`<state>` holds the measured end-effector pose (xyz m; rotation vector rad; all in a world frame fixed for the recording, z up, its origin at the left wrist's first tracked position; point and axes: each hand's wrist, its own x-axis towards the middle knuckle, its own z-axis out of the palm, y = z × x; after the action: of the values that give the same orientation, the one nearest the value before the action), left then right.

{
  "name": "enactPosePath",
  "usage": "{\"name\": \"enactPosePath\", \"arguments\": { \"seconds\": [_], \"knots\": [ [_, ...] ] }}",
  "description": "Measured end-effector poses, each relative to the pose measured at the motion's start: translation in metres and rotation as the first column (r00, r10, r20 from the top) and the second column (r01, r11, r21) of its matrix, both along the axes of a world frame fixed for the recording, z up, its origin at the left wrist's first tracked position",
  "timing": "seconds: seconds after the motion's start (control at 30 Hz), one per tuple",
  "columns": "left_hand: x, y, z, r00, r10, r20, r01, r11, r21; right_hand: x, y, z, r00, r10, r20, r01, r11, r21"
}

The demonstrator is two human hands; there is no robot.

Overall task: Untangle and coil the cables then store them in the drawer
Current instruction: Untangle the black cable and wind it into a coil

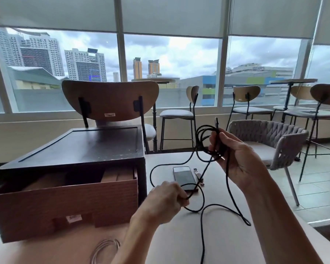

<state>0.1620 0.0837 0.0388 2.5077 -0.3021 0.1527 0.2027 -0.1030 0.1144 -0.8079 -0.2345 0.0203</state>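
Observation:
A long black cable point(230, 197) runs in loose loops over the pale table point(179, 237). My right hand point(234, 159) is raised above the table and grips several coiled turns of it, one plug end sticking up above the fingers. My left hand point(166, 201) is lower, near the table top, and pinches a slack stretch of the same cable. A dark wooden box point(80, 149) stands at the left with its brown drawer point(65, 202) pulled open. A coiled white cable point(105, 250) lies on the table near the front edge.
A phone point(184, 178) lies face up on the table under the cable, with a small metal watch band point(197, 173) beside it. A wooden-backed chair point(111, 100) stands behind the box. A woven grey armchair point(271, 145) and bar stools stand to the right by the windows.

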Motion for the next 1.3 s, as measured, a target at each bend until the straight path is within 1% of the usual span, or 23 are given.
{"name": "enactPosePath", "arguments": {
  "seconds": [0.07, 0.1, 0.17, 0.2, 0.27, 0.4, 0.47, 0.57, 0.63, 0.67, 0.7, 0.73, 0.8, 0.83, 0.87, 0.9, 0.93, 1.0, 1.03, 1.07, 1.13, 1.2, 1.3],
  "knots": [
    [-0.001, -0.005, -0.002, 0.997, 0.063, -0.033, -0.056, 0.985, 0.16, 0.0, -0.003, -0.002, 0.996, -0.085, 0.017, 0.086, 0.991, -0.104],
    [-0.001, -0.009, -0.003, 0.998, 0.053, -0.042, -0.041, 0.965, 0.26, 0.0, -0.004, -0.003, 0.991, -0.129, 0.032, 0.132, 0.982, -0.136],
    [-0.005, -0.014, -0.004, 0.995, 0.038, -0.092, 0.005, 0.904, 0.428, -0.001, -0.005, -0.002, 0.98, -0.196, 0.044, 0.2, 0.974, -0.108],
    [-0.005, -0.014, -0.007, 0.991, 0.047, -0.129, 0.019, 0.883, 0.47, -0.002, -0.006, -0.001, 0.975, -0.219, 0.048, 0.222, 0.972, -0.082],
    [-0.003, -0.01, -0.013, 0.982, 0.08, -0.174, 0.019, 0.863, 0.505, -0.005, -0.01, 0.004, 0.969, -0.239, 0.062, 0.242, 0.969, -0.055],
    [-0.001, -0.008, -0.012, 0.977, 0.18, -0.115, -0.109, 0.883, 0.457, -0.007, -0.016, 0.007, 0.972, -0.199, 0.121, 0.213, 0.97, -0.113],
    [0.001, -0.006, -0.01, 0.975, 0.205, -0.083, -0.164, 0.922, 0.351, -0.008, -0.014, 0.006, 0.974, -0.167, 0.154, 0.195, 0.961, -0.195],
    [0.001, -0.002, -0.004, 0.992, 0.13, -0.005, -0.128, 0.982, 0.14, -0.008, -0.01, 0.003, 0.98, -0.099, 0.171, 0.148, 0.94, -0.306],
    [0.0, -0.001, 0.009, 0.985, 0.091, 0.148, -0.086, 0.996, -0.037, -0.008, -0.008, 0.003, 0.984, -0.044, 0.173, 0.106, 0.922, -0.373],
    [-0.002, -0.003, 0.017, 0.97, 0.105, 0.218, -0.068, 0.983, -0.17, -0.008, -0.007, 0.003, 0.985, -0.015, 0.173, 0.083, 0.914, -0.398],
    [-0.005, -0.005, 0.025, 0.96, 0.126, 0.25, -0.037, 0.943, -0.331, -0.009, -0.006, 0.003, 0.985, 0.015, 0.17, 0.058, 0.907, -0.417],
    [-0.008, -0.007, 0.034, 0.964, 0.132, 0.229, 0.002, 0.864, -0.504, -0.01, -0.004, 0.003, 0.985, 0.047, 0.165, 0.029, 0.902, -0.432],
    [-0.015, -0.012, 0.048, 0.99, 0.034, 0.139, 0.091, 0.602, -0.793, -0.012, 0.0, 0.004, 0.979, 0.132, 0.157, -0.047, 0.889, -0.456],
    [-0.017, -0.012, 0.053, 0.993, -0.035, 0.114, 0.118, 0.46, -0.88, -0.014, 0.003, 0.004, 0.97, 0.184, 0.161, -0.087, 0.875, -0.476],
    [-0.019, -0.012, 0.057, 0.99, -0.085, 0.109, 0.133, 0.363, -0.922, -0.015, 0.007, 0.003, 0.957, 0.234, 0.174, -0.115, 0.852, -0.51],
    [-0.021, -0.01, 0.06, 0.988, -0.107, 0.115, 0.145, 0.337, -0.93, -0.016, 0.01, 0.002, 0.942, 0.276, 0.192, -0.127, 0.821, -0.557],
    [-0.022, -0.009, 0.061, 0.987, -0.095, 0.127, 0.155, 0.383, -0.911, -0.017, 0.012, 0.001, 0.928, 0.311, 0.207, -0.127, 0.785, -0.607],
    [-0.021, -0.004, 0.06, 0.983, 0.027, 0.184, 0.132, 0.599, -0.79, -0.018, 0.016, -0.001, 0.91, 0.347, 0.228, -0.092, 0.704, -0.705],
    [-0.02, 0.0, 0.059, 0.972, 0.087, 0.216, 0.103, 0.672, -0.734, -0.019, 0.017, -0.001, 0.911, 0.336, 0.24, -0.05, 0.666, -0.745],
    [-0.019, 0.005, 0.058, 0.965, 0.124, 0.229, 0.075, 0.708, -0.702, -0.019, 0.017, -0.001, 0.917, 0.309, 0.253, -0.003, 0.639, -0.77],
    [-0.019, 0.015, 0.059, 0.978, 0.117, 0.173, 0.041, 0.706, -0.707, -0.018, 0.016, 0.0, 0.93, 0.26, 0.259, 0.05, 0.61, -0.791],
    [-0.021, 0.022, 0.061, 0.988, 0.095, 0.124, 0.016, 0.727, -0.686, -0.017, 0.014, 0.0, 0.936, 0.256, 0.241, 0.053, 0.573, -0.818],
    [-0.022, 0.027, 0.062, 0.986, 0.107, 0.127, 0.003, 0.752, -0.659, -0.013, 0.01, -0.003, 0.945, 0.183, 0.272, 0.148, 0.502, -0.852]
  ]
}}
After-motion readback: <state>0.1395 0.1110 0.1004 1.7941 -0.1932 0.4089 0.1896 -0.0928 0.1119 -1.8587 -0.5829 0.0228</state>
